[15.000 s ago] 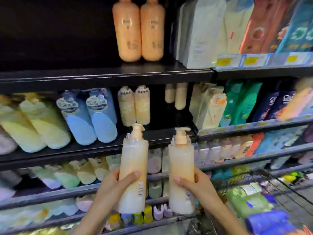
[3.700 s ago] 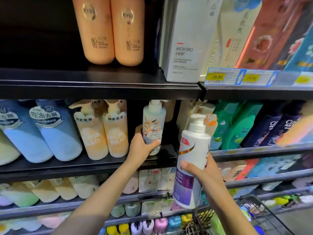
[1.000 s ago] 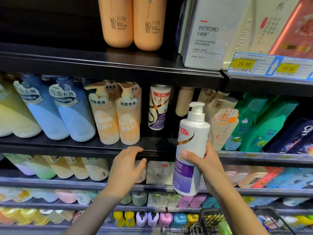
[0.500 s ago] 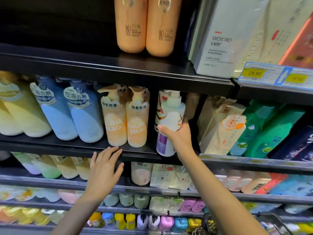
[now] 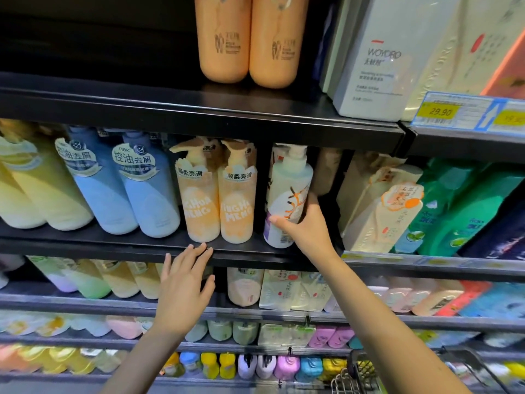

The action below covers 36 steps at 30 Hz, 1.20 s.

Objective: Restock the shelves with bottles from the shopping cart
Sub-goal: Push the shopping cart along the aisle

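Note:
A white pump bottle (image 5: 287,191) with a purple base and orange swirl stands on the black middle shelf (image 5: 119,245), right of two orange pump bottles (image 5: 217,194). My right hand (image 5: 305,227) grips its lower part, thumb across the front and fingers behind it. Another bottle of the same kind is partly hidden right behind it. My left hand (image 5: 186,282) is spread flat, its fingertips touching the front edge of that shelf below the orange bottles. The shopping cart (image 5: 358,376) shows only as a wire corner at the bottom right.
Blue bottles (image 5: 125,189) and yellow bottles (image 5: 34,194) fill the shelf's left side; cream and green bottles (image 5: 460,206) stand to the right. Two tall orange bottles (image 5: 247,38) and white boxes (image 5: 372,58) sit on the shelf above. Lower shelves hold small pouches and bottles.
My right hand has brought the white pump bottle up onto the middle shelf and stood it in front of the bottle placed before. My left hand stays at the shelf's front edge.

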### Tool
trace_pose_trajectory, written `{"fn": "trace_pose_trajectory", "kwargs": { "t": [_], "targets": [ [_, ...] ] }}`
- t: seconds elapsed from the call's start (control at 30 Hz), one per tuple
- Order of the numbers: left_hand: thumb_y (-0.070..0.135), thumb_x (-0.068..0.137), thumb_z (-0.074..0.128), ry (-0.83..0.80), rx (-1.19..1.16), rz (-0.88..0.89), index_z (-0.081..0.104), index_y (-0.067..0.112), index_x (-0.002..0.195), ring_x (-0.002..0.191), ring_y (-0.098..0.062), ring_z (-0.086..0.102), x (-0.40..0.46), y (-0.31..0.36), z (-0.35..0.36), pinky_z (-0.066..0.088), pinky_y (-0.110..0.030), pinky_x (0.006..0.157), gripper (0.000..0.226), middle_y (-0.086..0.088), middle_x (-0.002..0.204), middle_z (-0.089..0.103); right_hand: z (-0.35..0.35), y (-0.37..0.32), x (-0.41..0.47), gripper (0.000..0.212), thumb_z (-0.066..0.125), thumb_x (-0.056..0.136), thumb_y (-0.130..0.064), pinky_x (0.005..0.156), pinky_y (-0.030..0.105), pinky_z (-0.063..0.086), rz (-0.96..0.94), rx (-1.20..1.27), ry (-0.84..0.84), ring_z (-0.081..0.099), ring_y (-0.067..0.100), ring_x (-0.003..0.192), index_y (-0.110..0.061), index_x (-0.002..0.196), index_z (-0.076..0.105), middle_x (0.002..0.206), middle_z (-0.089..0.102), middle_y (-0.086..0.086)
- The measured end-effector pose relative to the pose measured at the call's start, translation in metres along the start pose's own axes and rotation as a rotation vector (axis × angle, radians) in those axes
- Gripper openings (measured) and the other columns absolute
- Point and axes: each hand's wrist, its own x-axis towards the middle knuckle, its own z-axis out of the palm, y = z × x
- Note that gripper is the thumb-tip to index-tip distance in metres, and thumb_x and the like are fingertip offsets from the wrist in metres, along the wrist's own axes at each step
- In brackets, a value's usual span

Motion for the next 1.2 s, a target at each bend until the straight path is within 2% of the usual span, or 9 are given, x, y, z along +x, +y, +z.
{"fn": "trace_pose_trajectory", "kwargs": {
  "t": [0.1,0.17,0.33,0.5,0.67,0.83,0.97,1.07,1.2],
  "targets": [
    [0.021,0.085,0.068,0.007,0.006,0.002,0.054,0.015,0.135,0.135,-0.027,0.041,0.0,0.0,0.001,0.019,-0.053,0.116,0.051,-0.003,0.139,0.052,0.009,-0.006,0.002,0.077,0.083,0.057,-0.053,0.091,0.04,0.052,-0.006,-0.094,0.018,0.061,0.02,0.109,-0.011,0.117,0.057,0.11,0.067,0.004],
    [0.02,0.085,0.067,0.008,0.006,0.011,0.054,0.015,0.135,0.135,-0.027,0.041,0.0,-0.001,0.001,0.019,-0.053,0.115,0.052,-0.003,0.14,0.052,0.01,-0.004,0.0,0.075,0.084,0.06,-0.048,0.095,0.039,0.05,0.0,-0.099,0.015,0.058,0.021,0.113,-0.012,0.119,0.053,0.115,0.063,0.005],
    [0.019,0.084,0.069,0.016,0.02,0.026,0.054,0.014,0.135,0.134,-0.028,0.043,0.0,-0.002,0.003,0.021,-0.054,0.115,0.053,-0.004,0.139,0.053,0.001,0.009,-0.01,0.069,0.085,0.069,-0.027,0.08,0.009,0.045,0.025,-0.082,-0.001,0.057,-0.001,0.104,-0.031,0.12,0.039,0.11,0.058,-0.02],
    [0.018,0.081,0.072,0.025,0.031,0.033,0.056,0.013,0.132,0.133,-0.029,0.045,0.0,-0.003,0.005,0.023,-0.056,0.113,0.054,-0.004,0.137,0.055,0.008,0.005,-0.009,0.069,0.087,0.054,-0.045,0.094,0.04,0.051,0.039,-0.114,0.029,0.058,0.02,0.111,-0.015,0.111,0.06,0.113,0.062,0.005],
    [0.017,0.08,0.072,0.032,0.036,0.041,0.057,0.013,0.132,0.132,-0.029,0.045,0.001,-0.005,0.007,0.024,-0.056,0.112,0.054,-0.005,0.136,0.055,0.001,0.018,-0.02,0.062,0.081,0.074,-0.026,0.093,0.027,0.05,0.059,-0.015,-0.032,0.058,-0.01,0.104,-0.03,0.122,0.043,0.115,0.061,-0.019],
    [0.016,0.08,0.072,0.041,0.038,0.043,0.056,0.013,0.132,0.132,-0.03,0.045,0.0,-0.005,0.008,0.024,-0.056,0.113,0.055,-0.005,0.137,0.055,0.011,0.009,-0.005,0.074,0.09,0.057,-0.039,0.093,0.038,0.052,0.059,-0.066,0.054,0.06,0.019,0.11,-0.014,0.115,0.053,0.115,0.062,0.006],
    [0.017,0.08,0.073,0.041,0.04,0.044,0.056,0.013,0.133,0.132,-0.03,0.045,0.001,-0.005,0.008,0.024,-0.056,0.112,0.055,-0.005,0.137,0.055,0.011,0.019,-0.014,0.055,0.08,0.074,-0.03,0.091,0.023,0.045,0.041,-0.063,0.015,0.053,0.009,0.112,-0.029,0.116,0.044,0.114,0.051,-0.009],
    [0.016,0.079,0.073,0.041,0.046,0.051,0.056,0.012,0.132,0.132,-0.03,0.045,0.0,-0.005,0.009,0.025,-0.057,0.112,0.056,-0.005,0.136,0.055,0.005,0.023,-0.018,0.061,0.081,0.073,-0.032,0.08,0.009,0.043,0.029,-0.058,0.009,0.057,-0.006,0.104,-0.034,0.119,0.042,0.112,0.058,-0.02],
    [0.016,0.08,0.072,0.038,0.05,0.046,0.055,0.013,0.133,0.133,-0.03,0.044,0.0,-0.005,0.009,0.023,-0.056,0.113,0.056,-0.005,0.137,0.054,0.015,0.016,-0.009,0.084,0.087,0.057,-0.048,0.084,0.023,0.04,0.054,-0.23,0.14,0.044,0.009,0.104,-0.021,0.122,0.042,0.114,0.047,-0.004]
  ]
}}
